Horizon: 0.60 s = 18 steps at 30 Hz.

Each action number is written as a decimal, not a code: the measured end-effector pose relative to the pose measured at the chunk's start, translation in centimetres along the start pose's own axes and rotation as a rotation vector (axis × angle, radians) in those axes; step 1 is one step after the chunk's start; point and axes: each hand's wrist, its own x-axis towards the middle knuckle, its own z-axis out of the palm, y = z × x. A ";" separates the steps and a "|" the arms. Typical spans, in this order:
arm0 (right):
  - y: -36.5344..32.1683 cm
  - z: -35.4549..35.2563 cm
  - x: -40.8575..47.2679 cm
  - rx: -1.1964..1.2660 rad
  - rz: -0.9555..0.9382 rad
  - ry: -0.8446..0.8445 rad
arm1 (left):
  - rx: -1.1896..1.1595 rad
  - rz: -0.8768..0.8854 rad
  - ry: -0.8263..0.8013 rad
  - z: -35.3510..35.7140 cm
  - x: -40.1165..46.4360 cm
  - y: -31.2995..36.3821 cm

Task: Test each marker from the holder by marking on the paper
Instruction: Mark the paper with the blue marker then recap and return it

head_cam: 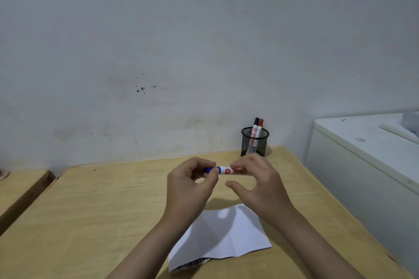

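We hold one marker [223, 170] level above the tabletop [90, 210], between both hands. It has a white barrel with a blue cap end. Left hand [189, 186]: grip pinched on the blue cap end. Right hand [258, 184]: fingertips closed on the far barrel end, thumb [235, 187] hanging loose below, not touching. Motion blur on the right fingers. We cannot tell whether the cap is seated or partly off.

The mesh holder [255, 141] stands at the back of the tabletop near the wall. Two markers remain in it, one black-capped [256, 121] and one red-capped [260, 122], both upright and leaning together.

The paper [223, 238] lies creased on the tabletop, near us and under our forearms. The visible face looks blank. At its near left edge a curled corner shows blue and red marks; we cannot tell whether they are test strokes or print.

Our judgement: early in the task. The blue marker is in hand, likely at the uncapping or recapping step. The black and red ones appear untouched in the holder.
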 end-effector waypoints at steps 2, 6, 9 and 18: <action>1.0 -0.1 0.8 -0.071 -0.059 -0.008 | -0.001 0.022 -0.013 1.2 0.9 0.1; 3.2 -1.6 2.9 -0.076 -0.073 0.098 | -0.046 0.082 -0.044 3.8 3.6 0.1; 5.8 -3.5 5.8 0.061 0.120 0.217 | 0.042 0.122 -0.053 6.2 6.4 -1.2; 15.4 -3.7 14.8 0.013 0.418 0.374 | 0.330 0.235 -0.147 14.4 14.1 -7.8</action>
